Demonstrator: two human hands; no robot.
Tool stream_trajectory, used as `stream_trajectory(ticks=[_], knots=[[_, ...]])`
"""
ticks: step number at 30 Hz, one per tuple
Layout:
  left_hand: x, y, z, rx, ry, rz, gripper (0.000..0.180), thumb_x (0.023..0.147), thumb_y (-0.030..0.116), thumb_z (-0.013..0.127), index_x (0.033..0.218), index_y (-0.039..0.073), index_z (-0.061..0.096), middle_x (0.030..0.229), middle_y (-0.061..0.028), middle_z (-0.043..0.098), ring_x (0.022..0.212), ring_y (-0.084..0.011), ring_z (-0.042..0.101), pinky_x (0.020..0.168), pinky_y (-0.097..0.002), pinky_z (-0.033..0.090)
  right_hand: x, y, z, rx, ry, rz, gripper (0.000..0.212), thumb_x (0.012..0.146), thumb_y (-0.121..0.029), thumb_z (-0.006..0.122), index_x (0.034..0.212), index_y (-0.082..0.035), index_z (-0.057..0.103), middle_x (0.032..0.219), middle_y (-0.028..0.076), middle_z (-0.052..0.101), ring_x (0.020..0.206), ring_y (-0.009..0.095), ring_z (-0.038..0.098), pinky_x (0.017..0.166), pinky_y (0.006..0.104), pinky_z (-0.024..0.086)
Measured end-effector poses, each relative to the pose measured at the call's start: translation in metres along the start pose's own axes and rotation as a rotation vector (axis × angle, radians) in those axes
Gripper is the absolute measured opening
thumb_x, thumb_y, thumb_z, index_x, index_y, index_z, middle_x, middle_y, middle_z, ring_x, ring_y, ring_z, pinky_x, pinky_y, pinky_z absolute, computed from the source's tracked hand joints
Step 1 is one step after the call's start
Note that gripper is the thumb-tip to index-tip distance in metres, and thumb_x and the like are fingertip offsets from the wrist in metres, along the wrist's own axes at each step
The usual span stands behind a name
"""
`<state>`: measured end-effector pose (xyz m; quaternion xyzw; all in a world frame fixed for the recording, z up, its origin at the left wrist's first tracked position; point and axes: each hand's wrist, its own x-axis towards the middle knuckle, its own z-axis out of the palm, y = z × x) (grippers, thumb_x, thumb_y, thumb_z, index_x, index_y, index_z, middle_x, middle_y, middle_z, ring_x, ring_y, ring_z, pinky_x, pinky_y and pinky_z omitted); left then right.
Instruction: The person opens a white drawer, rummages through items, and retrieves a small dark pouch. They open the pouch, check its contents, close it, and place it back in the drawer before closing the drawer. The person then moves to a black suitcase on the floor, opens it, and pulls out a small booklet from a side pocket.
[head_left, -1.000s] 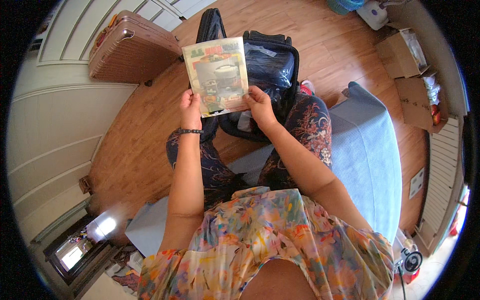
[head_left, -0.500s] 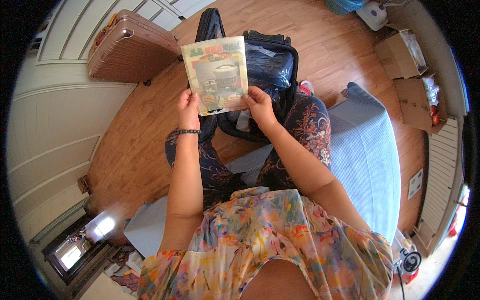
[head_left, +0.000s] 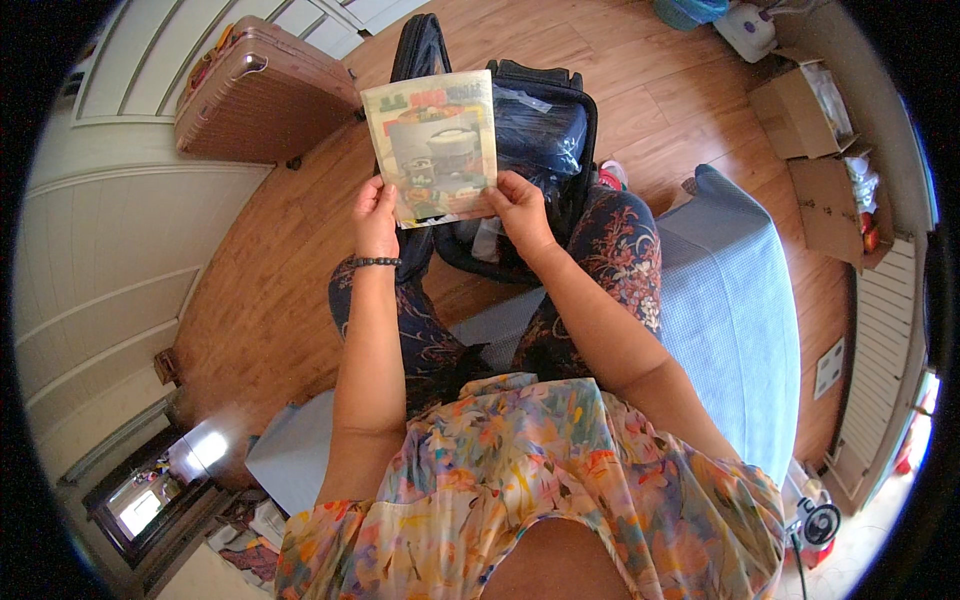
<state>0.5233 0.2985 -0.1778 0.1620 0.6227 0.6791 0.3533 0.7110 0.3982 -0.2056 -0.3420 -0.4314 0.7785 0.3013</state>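
Observation:
A pale printed booklet or leaflet (head_left: 440, 150) with pictures of pots and food is held up in front of me. My left hand (head_left: 376, 215) pinches its lower left corner, thumb on the near face. At the lower right edge my right hand (head_left: 521, 210) grips it the same way. Fingers behind the sheet are hidden. Beyond and below it lies an open black suitcase (head_left: 592, 130), partly covered by the booklet. Inside the suitcase is a dark bundle in clear plastic (head_left: 540, 135).
A rose-gold hard suitcase (head_left: 270, 95) stands by the white panelled wall at the far left. I sit on a seat with a blue cover (head_left: 725, 290). Two cardboard boxes (head_left: 825, 205) line the right wall, near a white radiator (head_left: 880, 340). Wood flooring (head_left: 260, 250) surrounds me.
Almost nothing differs. The booklet has shifted very slightly, and both hands keep the same grip on it.

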Motion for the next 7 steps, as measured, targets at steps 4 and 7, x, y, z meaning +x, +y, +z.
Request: stream_trajectory(ticks=[4, 7], knots=[[-0.002, 0.004, 0.004, 0.043, 0.020, -0.002, 0.018, 0.091, 0.005, 0.053, 0.108, 0.000, 0.058, 0.101, -0.0045, 0.061, 0.089, -0.0117, 0.055, 0.083, -0.0251, 0.044, 0.000, -0.005, 0.000, -0.010, 0.013, -0.003, 0.011, 0.090, -0.006, 0.056, 0.096, 0.003, 0.060, 0.087, 0.004, 0.064, 0.078, 0.011, 0.059, 0.071, 0.0256, 0.048], [-0.004, 0.006, 0.006, 0.041, 0.005, -0.002, 0.020, 0.091, 0.004, 0.052, 0.110, -0.001, 0.057, 0.102, -0.0048, 0.062, 0.091, -0.0118, 0.056, 0.085, -0.0252, 0.044, 0.000, -0.008, -0.002, -0.001, -0.004, 0.039, 0.015, 0.090, -0.008, 0.058, 0.100, 0.002, 0.060, 0.091, 0.005, 0.065, 0.081, 0.011, 0.060, 0.077, 0.0271, 0.049]])
